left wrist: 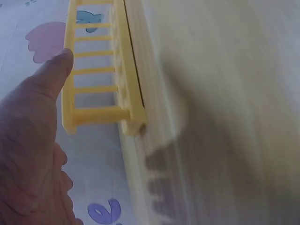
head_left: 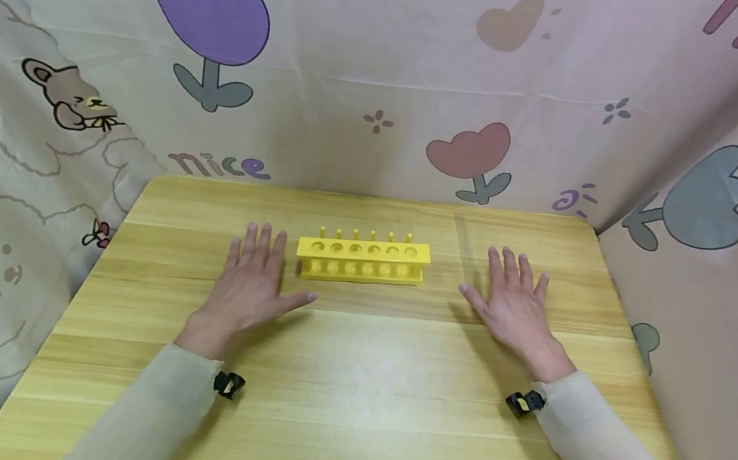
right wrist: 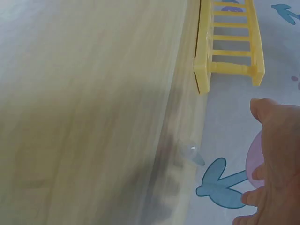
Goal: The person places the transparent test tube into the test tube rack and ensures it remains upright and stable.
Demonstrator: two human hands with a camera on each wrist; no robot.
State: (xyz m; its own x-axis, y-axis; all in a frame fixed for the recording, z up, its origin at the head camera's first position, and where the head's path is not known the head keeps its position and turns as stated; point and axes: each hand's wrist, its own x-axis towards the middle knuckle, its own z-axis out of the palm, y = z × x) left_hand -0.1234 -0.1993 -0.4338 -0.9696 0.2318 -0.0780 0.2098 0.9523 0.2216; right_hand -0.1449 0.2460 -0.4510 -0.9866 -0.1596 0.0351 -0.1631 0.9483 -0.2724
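A yellow test tube rack [head_left: 362, 260] stands on the wooden table, with a row of holes along its top and several pegs behind. To its left my left hand [head_left: 246, 284] is spread palm down, holding nothing; its shadow falls apart from it. On the other side of the rack, my right hand [head_left: 513, 307] has its fingers spread and also holds nothing. Beside the right thumb lies a thin clear tube [head_left: 465, 248], pointing away from me; the right wrist view shows its rounded end [right wrist: 191, 152]. The left wrist view shows the left thumb [left wrist: 54, 72] in front of the rack.
The wooden table [head_left: 363, 404] reaches to a printed cloth [head_left: 333, 66] hanging behind it and at both sides. A small black device [head_left: 230, 385] sits at the left cuff, and another black device [head_left: 524, 404] at the right cuff.
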